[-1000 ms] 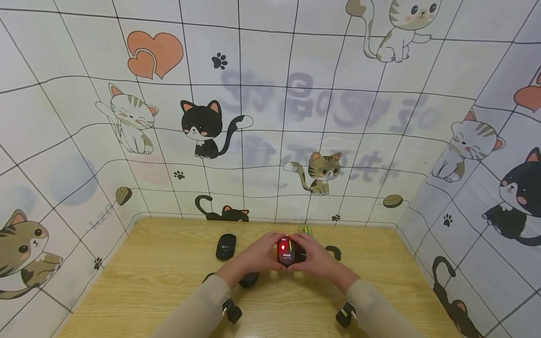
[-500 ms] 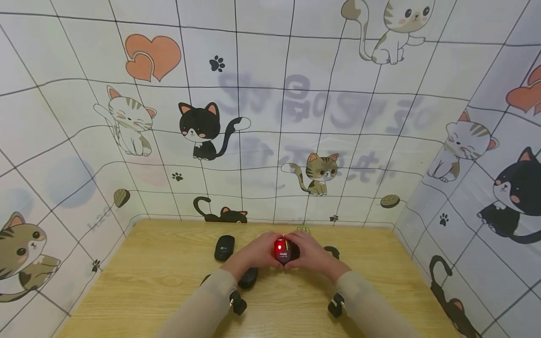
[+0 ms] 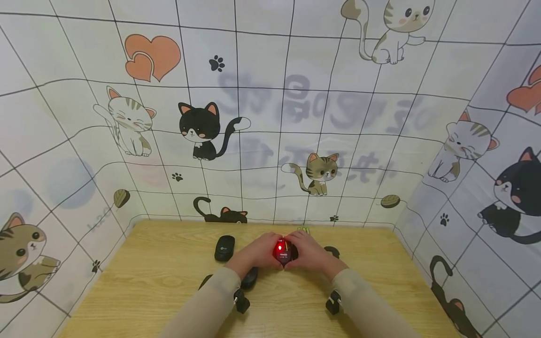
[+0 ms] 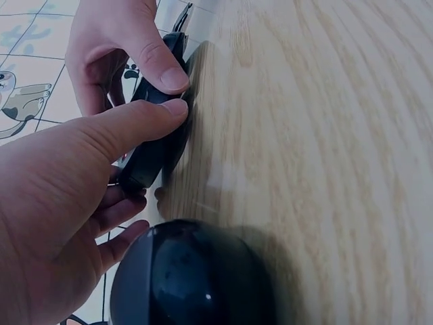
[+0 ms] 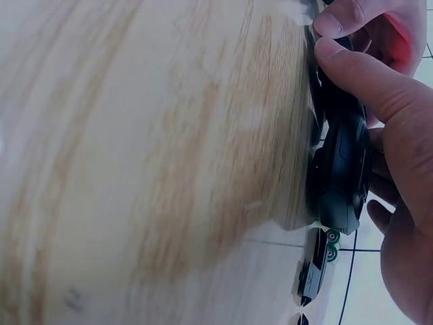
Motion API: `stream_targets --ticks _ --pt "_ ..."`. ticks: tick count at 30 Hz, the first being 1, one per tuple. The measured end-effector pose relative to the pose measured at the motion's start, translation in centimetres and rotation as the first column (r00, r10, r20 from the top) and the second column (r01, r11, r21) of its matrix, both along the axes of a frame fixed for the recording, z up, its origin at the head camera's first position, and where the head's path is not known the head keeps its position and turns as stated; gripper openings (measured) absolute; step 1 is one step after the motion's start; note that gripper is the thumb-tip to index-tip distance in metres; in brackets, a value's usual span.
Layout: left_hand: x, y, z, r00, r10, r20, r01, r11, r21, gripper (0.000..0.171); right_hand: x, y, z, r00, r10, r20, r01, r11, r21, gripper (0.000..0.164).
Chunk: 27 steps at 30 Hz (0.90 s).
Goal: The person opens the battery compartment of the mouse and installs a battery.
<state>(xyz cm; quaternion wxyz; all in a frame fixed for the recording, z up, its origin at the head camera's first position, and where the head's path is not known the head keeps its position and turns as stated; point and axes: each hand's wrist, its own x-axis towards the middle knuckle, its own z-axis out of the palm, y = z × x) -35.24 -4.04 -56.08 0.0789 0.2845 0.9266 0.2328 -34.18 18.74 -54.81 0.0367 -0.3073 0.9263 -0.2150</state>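
Note:
Both hands hold one dark computer mouse (image 3: pixel 282 253), its underside facing up with a red light glowing. My left hand (image 3: pixel 262 251) grips its left side; my right hand (image 3: pixel 310 253) grips the right side. In the left wrist view the two thumbs nearly meet along the near edge of the held mouse (image 4: pixel 145 159). Beside it, under my right hand, a second black mouse (image 5: pixel 342 169) shows in the right wrist view. Fingers hide the far edge of the held mouse.
A black mouse (image 3: pixel 225 248) lies at the back left. Another mouse (image 3: pixel 249 278) sits by my left wrist, and a dark object (image 3: pixel 205 280) is partly hidden by the sleeve. Green batteries (image 3: pixel 303 230) lie behind the hands. A dark mouse (image 3: pixel 332 251) rests to the right.
The head view has shifted slightly. The wrists have drawn a little closer together, while both hands keep holding the mouse with its red light facing up.

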Motion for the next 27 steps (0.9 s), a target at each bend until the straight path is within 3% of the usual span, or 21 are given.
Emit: stream_targets --ticks 9,13,19,23,27 --pt "0.1 -0.1 0.2 1.000 0.007 0.003 -0.007 1.000 -0.002 0.087 -0.3 0.1 -0.2 1.000 0.006 0.005 -0.006 1.000 -0.012 0.081" --pt "0.4 -0.6 0.6 1.000 0.007 -0.011 -0.007 1.000 0.007 0.093 0.1 0.2 -0.5 0.999 0.008 -0.046 -0.011 0.999 -0.049 0.082" --pt "1.4 -2.8 2.2 0.999 0.031 -0.021 -0.030 0.999 0.017 0.083 2.3 -0.3 -0.2 0.993 0.012 -0.121 -0.039 0.974 -0.223 0.072" --pt "2.4 -4.8 3.2 0.999 0.028 -0.015 -0.027 0.998 0.052 0.068 3.9 -1.1 0.1 0.994 0.006 -0.108 -0.038 0.954 -0.298 0.066" --pt "3.3 -6.5 3.4 1.000 0.003 -0.020 -0.002 0.997 0.080 0.063 5.0 -2.0 0.0 0.998 0.003 -0.058 -0.022 0.945 -0.327 0.065"
